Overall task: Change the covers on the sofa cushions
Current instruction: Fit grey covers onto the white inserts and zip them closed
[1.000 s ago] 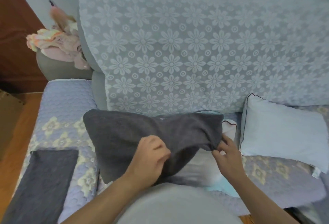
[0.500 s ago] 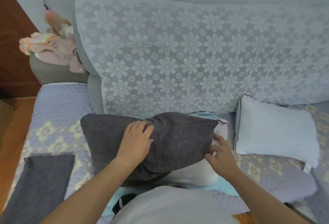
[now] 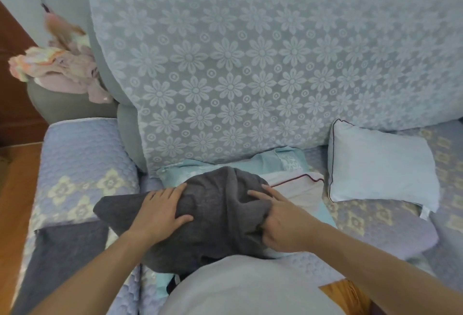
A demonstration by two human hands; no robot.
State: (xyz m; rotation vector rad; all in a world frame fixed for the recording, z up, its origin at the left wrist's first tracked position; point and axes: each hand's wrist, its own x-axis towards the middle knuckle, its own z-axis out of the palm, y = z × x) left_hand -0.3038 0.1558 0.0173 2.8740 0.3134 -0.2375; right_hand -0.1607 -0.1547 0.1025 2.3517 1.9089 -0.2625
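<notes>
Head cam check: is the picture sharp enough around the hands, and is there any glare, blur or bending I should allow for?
Head view: soft, even, bluish light, no glare; left hand and right hand on the dark grey fabric cushion cover read clearly; the pink crumpled clothes pile is smeared; wide-angle bending curves the white floral lace sofa-back throw toward the edges.

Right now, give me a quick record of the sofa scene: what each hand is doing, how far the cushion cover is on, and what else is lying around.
left hand: left hand lies flat, fingers straight, on the dark grey cover
right hand: right hand grips a bunched fold of the cover
cover progress: partly on; white cushion sticks out on the right
second cushion: pale blue cushion on the seat, right of it
spare cover: flat dark grey cover at left
armrest: heap of pink clothes
</notes>
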